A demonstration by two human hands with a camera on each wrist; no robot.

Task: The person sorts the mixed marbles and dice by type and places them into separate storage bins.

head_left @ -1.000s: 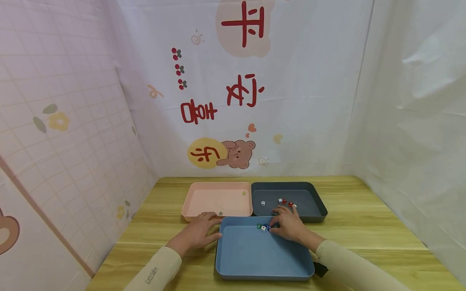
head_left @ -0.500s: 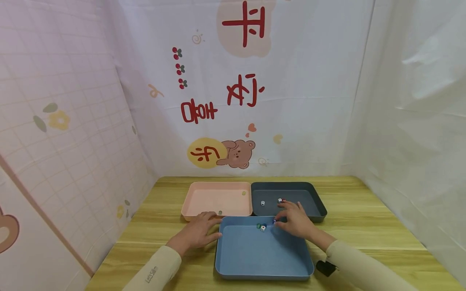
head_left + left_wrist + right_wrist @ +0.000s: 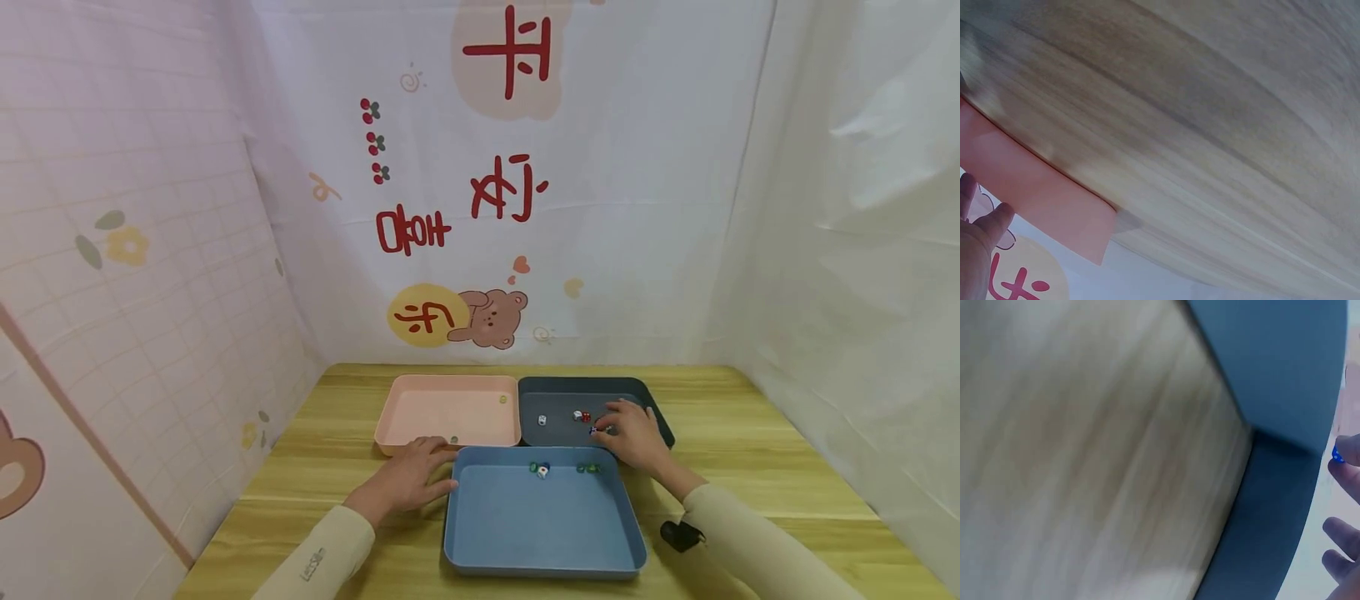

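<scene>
My right hand pinches a blue die between thumb and finger, over the near right part of the dark tray. A white die, a second white one and a red die lie in that tray; the hand covers what is beside them. My left hand lies with fingers extended at the far left corner of the blue tray. Inside the blue tray, a white die sits among green and dark blue pieces, and several green pieces lie to its right.
The pink tray, left of the dark one, holds a yellowish piece and a greenish piece. All three trays stand close together on the wooden table. A printed white cloth hangs behind.
My right hand has carried the blue die from the blue tray, up and right, over the dark tray. Green pieces it covered now show. My left hand stays in place.
</scene>
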